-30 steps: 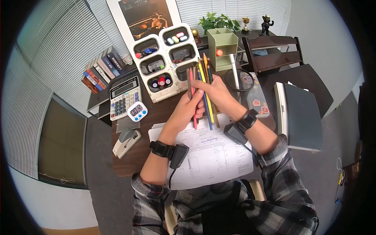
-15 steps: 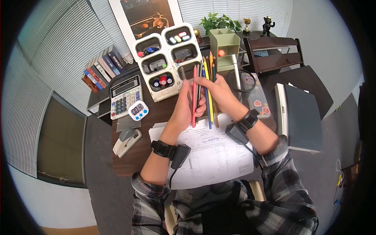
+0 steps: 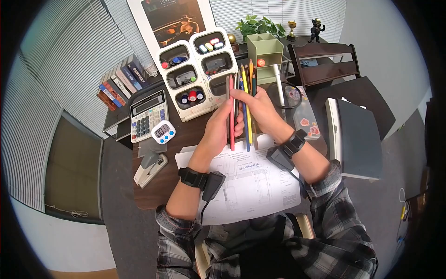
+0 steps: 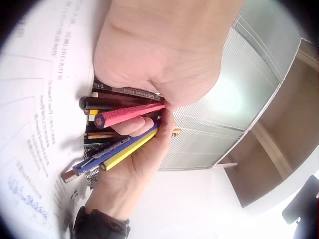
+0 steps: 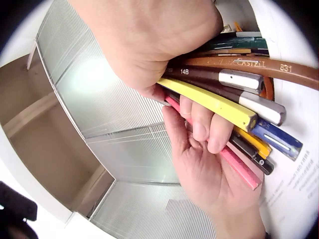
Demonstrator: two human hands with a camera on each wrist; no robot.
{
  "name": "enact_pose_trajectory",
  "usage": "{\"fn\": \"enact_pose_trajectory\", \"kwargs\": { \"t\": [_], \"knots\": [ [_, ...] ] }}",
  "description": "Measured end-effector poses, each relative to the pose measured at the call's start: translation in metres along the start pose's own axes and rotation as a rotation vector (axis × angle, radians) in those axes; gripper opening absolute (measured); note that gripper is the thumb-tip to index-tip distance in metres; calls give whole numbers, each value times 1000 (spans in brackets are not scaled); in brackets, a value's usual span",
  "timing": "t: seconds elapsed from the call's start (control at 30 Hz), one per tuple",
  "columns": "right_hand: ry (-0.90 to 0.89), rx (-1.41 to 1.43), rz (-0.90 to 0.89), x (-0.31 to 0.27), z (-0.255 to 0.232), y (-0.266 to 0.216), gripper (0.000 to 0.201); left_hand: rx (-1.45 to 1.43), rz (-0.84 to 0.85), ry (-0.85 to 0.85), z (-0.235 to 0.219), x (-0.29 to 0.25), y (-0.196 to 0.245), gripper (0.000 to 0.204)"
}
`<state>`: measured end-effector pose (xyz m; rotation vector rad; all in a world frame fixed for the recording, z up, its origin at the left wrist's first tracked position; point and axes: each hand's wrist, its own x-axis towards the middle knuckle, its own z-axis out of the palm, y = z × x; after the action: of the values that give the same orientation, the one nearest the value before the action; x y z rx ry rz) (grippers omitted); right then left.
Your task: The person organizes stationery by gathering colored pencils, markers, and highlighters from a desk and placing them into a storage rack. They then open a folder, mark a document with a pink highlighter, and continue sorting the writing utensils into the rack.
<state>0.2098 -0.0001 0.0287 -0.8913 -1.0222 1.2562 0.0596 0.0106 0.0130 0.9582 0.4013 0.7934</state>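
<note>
Both hands meet over the paper around a bundle of several colored pencils, points away from the body. The left hand (image 3: 217, 132) grips the bundle's left side, with a pink pencil (image 3: 232, 132) and dark pencils in its curled fingers. From the right, the right hand (image 3: 264, 112) holds the rest, its thumb laid across them. A yellow pencil (image 5: 214, 103), a blue pencil (image 5: 279, 139) and a brown pencil (image 5: 284, 69) marked "Castell 831" stick out below the right hand. In the left wrist view the blunt end of the pink pencil (image 4: 127, 114) shows; palms hide the bundle's middle.
Printed drawing sheets (image 3: 241, 195) lie under the hands. Behind stands a white organizer (image 3: 197, 109) with compartments. A calculator (image 3: 146, 116), timer (image 3: 163, 132) and stapler (image 3: 151, 171) are at left. To the right are a black mesh holder (image 3: 291, 96) with a white pen and a green organizer (image 3: 264, 42).
The left hand's thumb has lifted and come back against the pencils. A dark pencil at the left tilted outward, then lined up beside the pink one. The right hand has barely moved.
</note>
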Motion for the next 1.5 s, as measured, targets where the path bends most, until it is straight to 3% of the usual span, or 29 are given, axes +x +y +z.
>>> {"fn": "enact_pose_trajectory", "kwargs": {
  "t": [0.4, 0.57, 0.87, 1.03, 1.13, 1.5],
  "knots": [
    [-43, 60, 2, -2, 2, -3, 26, 223, 155, 41, 0, 3, -5, 22],
    [-73, 71, -15, -3, 3, -2, 26, 282, 220, -16, -6, 6, -9, 17],
    [-4, 18, -48, 0, 3, 6, 23, 303, 143, 68, -3, 6, -11, 14],
    [62, -119, -155, 4, 1, 12, 29, 377, 152, 75, -2, 3, -8, 15],
    [60, -147, -130, 3, 1, 11, 32, 402, 147, 92, -4, 4, -10, 14],
    [75, -75, -152, 6, 3, 16, 36, 485, 133, 206, -2, 3, -11, 14]
  ]
}}
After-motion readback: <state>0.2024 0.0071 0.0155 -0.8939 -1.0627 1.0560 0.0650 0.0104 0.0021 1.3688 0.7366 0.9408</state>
